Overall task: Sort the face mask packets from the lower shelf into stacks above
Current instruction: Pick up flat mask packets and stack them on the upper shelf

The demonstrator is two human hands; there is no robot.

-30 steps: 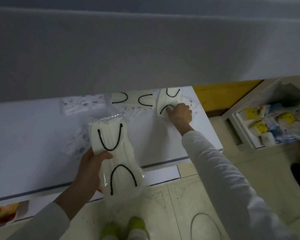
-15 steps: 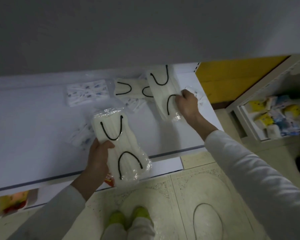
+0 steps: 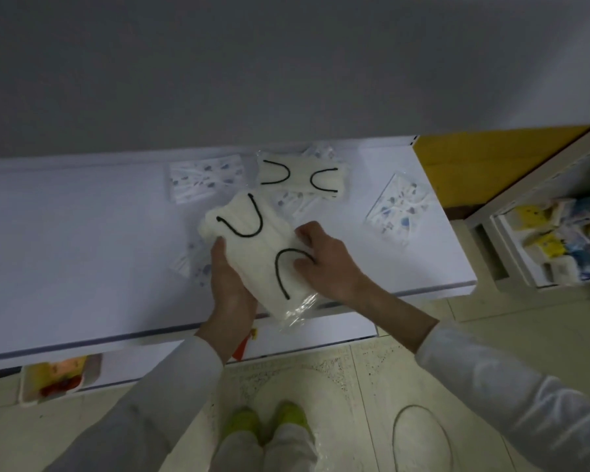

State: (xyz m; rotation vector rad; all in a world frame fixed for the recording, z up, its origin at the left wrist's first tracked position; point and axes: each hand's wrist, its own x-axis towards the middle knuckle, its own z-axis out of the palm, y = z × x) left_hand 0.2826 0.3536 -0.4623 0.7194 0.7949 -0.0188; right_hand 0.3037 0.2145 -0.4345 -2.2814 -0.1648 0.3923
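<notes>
Held packet: white face mask packet (image 3: 258, 248) with black ear loops, in clear plastic wrap, held slantwise over the front half of the white shelf (image 3: 82, 250); loose end of wrap hangs past the shelf's front edge.
Left hand: left hand (image 3: 230, 284) under and along the packet's left side, thumb up on its left edge, fingers curled beneath, gripping it.
Right hand: right hand (image 3: 324, 258) on the packet's right side, fingers bent and pressed onto the top face near the lower ear loop, clasping it.
Second white packet: another black-loop packet (image 3: 302, 177) lies flat at the back of the shelf, just behind the held one, apart from it.
Patterned packets: one blue-patterned packet (image 3: 206, 177) at back left; one (image 3: 401, 209) to the right, well apart from the hands; one (image 3: 193, 264) partly hidden beneath the held packet at left; more partly covered under the back white packet, number unclear.
Side unit: white rack (image 3: 511, 240) at far right with small yellow and blue packages (image 3: 559, 240), contents too blurred to identify.
Below: tiled floor (image 3: 372, 386), yellow-green shoes (image 3: 263, 420), white sleeves (image 3: 491, 386).
</notes>
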